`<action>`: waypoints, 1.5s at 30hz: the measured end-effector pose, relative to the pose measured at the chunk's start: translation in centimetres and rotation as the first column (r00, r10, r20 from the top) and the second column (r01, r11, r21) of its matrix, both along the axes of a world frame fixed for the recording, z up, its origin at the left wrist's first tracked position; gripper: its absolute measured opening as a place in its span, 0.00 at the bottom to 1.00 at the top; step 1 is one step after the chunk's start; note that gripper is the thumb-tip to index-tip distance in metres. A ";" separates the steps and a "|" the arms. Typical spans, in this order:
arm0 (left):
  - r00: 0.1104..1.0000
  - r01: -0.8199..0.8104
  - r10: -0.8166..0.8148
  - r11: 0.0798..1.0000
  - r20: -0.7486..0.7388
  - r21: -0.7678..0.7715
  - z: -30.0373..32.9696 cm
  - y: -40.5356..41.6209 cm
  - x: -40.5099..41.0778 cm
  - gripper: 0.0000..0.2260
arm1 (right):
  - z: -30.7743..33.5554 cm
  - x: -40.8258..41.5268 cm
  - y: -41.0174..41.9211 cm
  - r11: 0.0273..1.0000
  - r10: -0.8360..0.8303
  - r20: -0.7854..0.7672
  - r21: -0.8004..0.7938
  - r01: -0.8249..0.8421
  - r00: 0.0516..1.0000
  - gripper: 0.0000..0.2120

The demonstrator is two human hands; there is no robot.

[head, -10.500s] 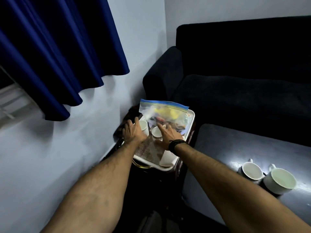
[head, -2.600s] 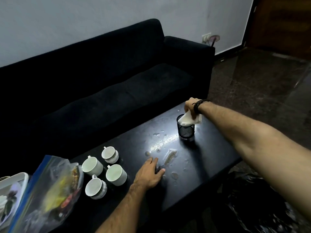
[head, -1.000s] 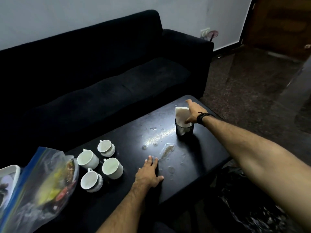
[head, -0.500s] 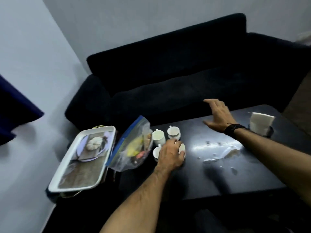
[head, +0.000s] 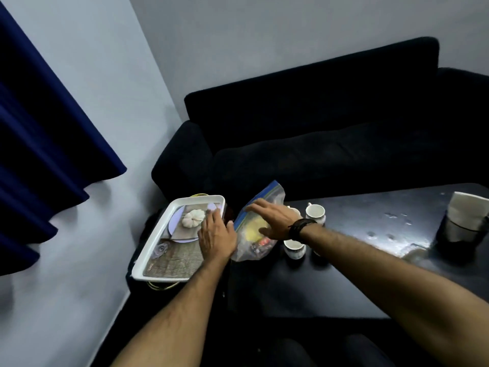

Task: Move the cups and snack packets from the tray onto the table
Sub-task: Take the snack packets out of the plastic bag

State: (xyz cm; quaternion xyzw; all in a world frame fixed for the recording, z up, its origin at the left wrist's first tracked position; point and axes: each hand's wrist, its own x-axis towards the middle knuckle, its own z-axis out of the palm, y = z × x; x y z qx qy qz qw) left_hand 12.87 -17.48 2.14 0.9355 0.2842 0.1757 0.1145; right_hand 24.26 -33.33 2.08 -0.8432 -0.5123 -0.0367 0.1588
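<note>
Cups point(head: 315, 212) sit on table point(head: 370, 234), tray point(head: 182, 202) looks emptied, snack bag point(head: 260, 234) leans off table's left end; my right hand point(head: 275, 221) spread open on bag, left hand point(head: 217, 237) open beside it, nothing gripped.

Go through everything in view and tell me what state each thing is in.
tray: no cups or packets on it
snack bag: leaning between tray and cups, zip shut
cups: upright on the table
napkin holder: holds napkins
left hand: open, over tray's edge
right hand: open, on the bag
</note>
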 end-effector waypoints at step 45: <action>0.976 0.215 -0.187 0.745 0.111 -0.631 2.2 -3.9 -3.8 0.13 | -0.1 -7.8 -2.2 0.701 -0.463 -0.695 0.093 0.708 0.550 0.18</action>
